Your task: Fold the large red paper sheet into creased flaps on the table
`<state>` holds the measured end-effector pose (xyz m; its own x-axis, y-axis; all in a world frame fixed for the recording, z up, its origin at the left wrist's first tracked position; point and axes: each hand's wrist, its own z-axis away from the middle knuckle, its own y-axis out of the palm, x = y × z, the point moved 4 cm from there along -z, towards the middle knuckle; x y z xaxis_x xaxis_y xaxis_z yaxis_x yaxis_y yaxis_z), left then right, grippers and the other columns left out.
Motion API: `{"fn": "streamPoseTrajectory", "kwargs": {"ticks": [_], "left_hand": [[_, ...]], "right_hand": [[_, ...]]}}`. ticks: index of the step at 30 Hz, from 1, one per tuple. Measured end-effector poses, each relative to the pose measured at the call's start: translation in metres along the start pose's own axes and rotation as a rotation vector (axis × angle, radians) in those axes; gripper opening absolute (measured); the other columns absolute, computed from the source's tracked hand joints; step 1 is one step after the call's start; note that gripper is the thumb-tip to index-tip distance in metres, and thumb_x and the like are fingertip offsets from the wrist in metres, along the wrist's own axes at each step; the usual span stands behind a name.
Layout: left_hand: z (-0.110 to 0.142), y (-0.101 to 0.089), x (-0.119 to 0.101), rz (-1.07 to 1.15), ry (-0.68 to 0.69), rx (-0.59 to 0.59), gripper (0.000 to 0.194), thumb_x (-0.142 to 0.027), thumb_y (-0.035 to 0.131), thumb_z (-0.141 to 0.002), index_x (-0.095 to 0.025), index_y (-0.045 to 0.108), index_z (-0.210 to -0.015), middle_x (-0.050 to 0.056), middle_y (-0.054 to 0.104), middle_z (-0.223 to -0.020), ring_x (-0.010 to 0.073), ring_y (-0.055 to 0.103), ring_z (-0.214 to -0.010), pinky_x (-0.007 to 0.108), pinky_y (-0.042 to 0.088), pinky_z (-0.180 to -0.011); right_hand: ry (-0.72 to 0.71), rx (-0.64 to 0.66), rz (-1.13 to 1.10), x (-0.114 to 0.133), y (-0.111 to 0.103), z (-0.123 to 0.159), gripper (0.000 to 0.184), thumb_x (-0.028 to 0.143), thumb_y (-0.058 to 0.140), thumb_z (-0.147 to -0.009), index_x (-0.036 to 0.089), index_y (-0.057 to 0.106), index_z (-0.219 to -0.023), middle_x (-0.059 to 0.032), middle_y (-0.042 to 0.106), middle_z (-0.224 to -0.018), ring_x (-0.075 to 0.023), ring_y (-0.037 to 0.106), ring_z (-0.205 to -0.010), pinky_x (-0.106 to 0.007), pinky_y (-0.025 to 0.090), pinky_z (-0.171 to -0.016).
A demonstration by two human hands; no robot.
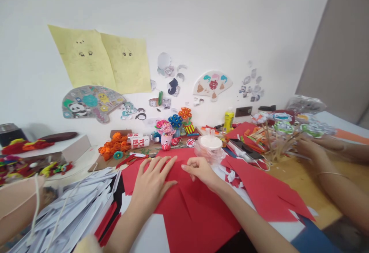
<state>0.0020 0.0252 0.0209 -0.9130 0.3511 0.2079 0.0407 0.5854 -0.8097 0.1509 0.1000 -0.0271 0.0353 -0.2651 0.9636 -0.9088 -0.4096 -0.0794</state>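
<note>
A large red paper sheet point(198, 218) lies in front of me with a crease or cut line near its middle. My left hand point(154, 176) rests palm down on its upper left part, fingers spread flat. Just to the right, my right hand point(203, 172) is over the same paper with its fingers curled in and the thumb against them. Whatever may be between those fingertips is too small to make out. White paper point(152, 233) shows beneath the red sheet. A lidded plastic cup point(210, 145) stands just beyond my right hand.
Folded white paper strips point(77, 210) pile up at left. More red paper point(265, 189) lies at right. Pipe-cleaner flowers point(175, 122), a yellow bottle point(228, 120) and a phone point(246, 149) sit toward the wall. Another person's hands point(313, 149) are at the right, near wooden sticks point(276, 145).
</note>
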Motion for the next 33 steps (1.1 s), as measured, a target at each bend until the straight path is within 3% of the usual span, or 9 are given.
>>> {"fn": "streamPoseTrajectory", "kwargs": {"ticks": [4,12,17,19,22,25,28,30,33], "left_hand": [[0.0,0.0,-0.001,0.016,-0.018,0.007,0.058,-0.044,0.058,-0.078,-0.024,0.041,-0.13,0.006,0.062,-0.117,0.026,0.051,-0.111,0.045,0.022,-0.099],[0.0,0.004,-0.001,0.053,-0.016,-0.003,0.039,-0.042,0.051,-0.082,-0.02,0.054,-0.115,0.008,0.062,-0.117,0.0259,0.053,-0.108,0.044,0.024,-0.098],[0.001,0.007,0.003,0.166,-0.076,0.082,0.028,-0.031,0.038,-0.089,-0.023,0.063,-0.099,0.005,0.07,-0.089,0.0238,0.058,-0.09,0.045,0.027,-0.092],[0.0,0.009,0.007,0.291,-0.176,0.105,0.034,-0.033,0.034,-0.09,-0.022,0.065,-0.084,0.004,0.07,-0.08,0.0226,0.059,-0.083,0.042,0.031,-0.087],[0.001,0.014,0.018,0.652,-0.483,0.14,0.048,-0.048,0.033,-0.086,-0.017,0.061,-0.062,0.004,0.065,-0.063,0.0215,0.059,-0.067,0.032,0.04,-0.067],[0.004,0.019,0.019,1.165,-0.739,0.206,0.05,-0.061,0.045,-0.075,-0.015,0.063,-0.068,0.003,0.065,-0.061,0.0203,0.06,-0.06,0.027,0.042,-0.055],[0.008,0.017,0.012,1.467,-0.898,0.278,0.049,-0.06,0.059,-0.066,-0.014,0.065,-0.082,0.004,0.068,-0.066,0.0194,0.062,-0.06,0.026,0.045,-0.055],[0.011,0.015,0.008,1.579,-0.971,0.334,0.047,-0.058,0.062,-0.065,-0.013,0.065,-0.08,0.005,0.068,-0.065,0.0182,0.062,-0.058,0.026,0.045,-0.054],[0.014,0.014,0.004,1.717,-0.948,0.436,0.04,-0.052,0.068,-0.063,-0.013,0.064,-0.069,0.004,0.066,-0.061,0.0159,0.061,-0.056,0.024,0.046,-0.054]], "right_hand": [[-0.001,-0.007,0.008,-0.001,-0.002,-0.001,0.041,0.052,0.064,-0.068,0.016,0.048,-0.056,0.0061,0.048,-0.04,-0.0066,0.041,-0.036,-0.02,0.026,-0.041],[-0.003,-0.033,0.032,-0.002,-0.004,-0.002,0.042,0.053,0.065,-0.067,0.017,0.046,-0.054,0.0058,0.048,-0.041,-0.007,0.041,-0.037,-0.02,0.026,-0.041],[-0.028,-0.02,0.042,-0.002,-0.004,-0.003,0.046,0.058,0.061,-0.069,0.017,0.046,-0.053,0.0068,0.042,-0.038,-0.0064,0.037,-0.035,-0.021,0.022,-0.04],[-0.034,-0.011,-0.007,-0.003,-0.004,-0.003,0.048,0.06,0.059,-0.07,0.017,0.045,-0.053,0.0072,0.04,-0.037,-0.0064,0.035,-0.035,-0.021,0.022,-0.04],[-0.028,-0.004,-0.079,-0.003,-0.004,-0.002,0.048,0.059,0.059,-0.07,0.017,0.045,-0.053,0.0061,0.042,-0.042,-0.007,0.038,-0.038,-0.021,0.026,-0.042],[-0.016,-0.03,-0.088,-0.001,-0.005,-0.002,0.044,0.056,0.061,-0.07,0.015,0.05,-0.056,0.0039,0.047,-0.05,-0.0083,0.043,-0.046,-0.021,0.031,-0.047],[-0.024,-0.058,-0.077,0.004,-0.006,-0.001,0.039,0.053,0.063,-0.071,0.014,0.06,-0.065,0.0016,0.054,-0.059,-0.0108,0.048,-0.056,-0.022,0.035,-0.054],[-0.051,-0.068,-0.099,0.006,-0.006,0.0,0.035,0.05,0.065,-0.07,0.015,0.064,-0.072,-0.0003,0.06,-0.068,-0.0132,0.052,-0.065,-0.024,0.039,-0.061],[-0.061,-0.083,-0.187,0.006,-0.007,0.0,0.031,0.046,0.068,-0.067,0.016,0.066,-0.075,-0.0024,0.064,-0.078,-0.0158,0.055,-0.075,-0.026,0.041,-0.07]]}}
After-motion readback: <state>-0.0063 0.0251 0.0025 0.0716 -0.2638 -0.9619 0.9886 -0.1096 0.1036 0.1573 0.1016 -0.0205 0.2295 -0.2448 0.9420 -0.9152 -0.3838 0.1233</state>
